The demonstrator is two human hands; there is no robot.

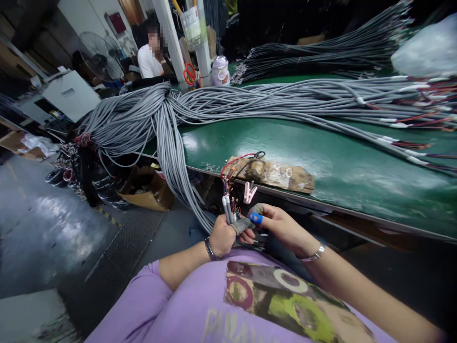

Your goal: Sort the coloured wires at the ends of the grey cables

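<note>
My left hand [224,234] is closed around several grey cables [229,209] just off the table's front edge. Their stripped ends show white sleeves and thin coloured wires [226,185] pointing up. My right hand [273,220] is beside it, thumb and index finger pinched together near the wires; what is between them is too small to make out. Grey finger covers and a blue band are on the fingers. A pink clip [250,192] sits just above the hands at the table edge, near a taped wooden board [285,176] with red and black leads.
A long bundle of grey cables [250,102] lies across the green table [321,157] and hangs over its left end. Black cables [307,59] and a plastic bag [428,47] are behind. A cardboard box [148,190] stands on the floor. Another person [150,59] sits beyond the post.
</note>
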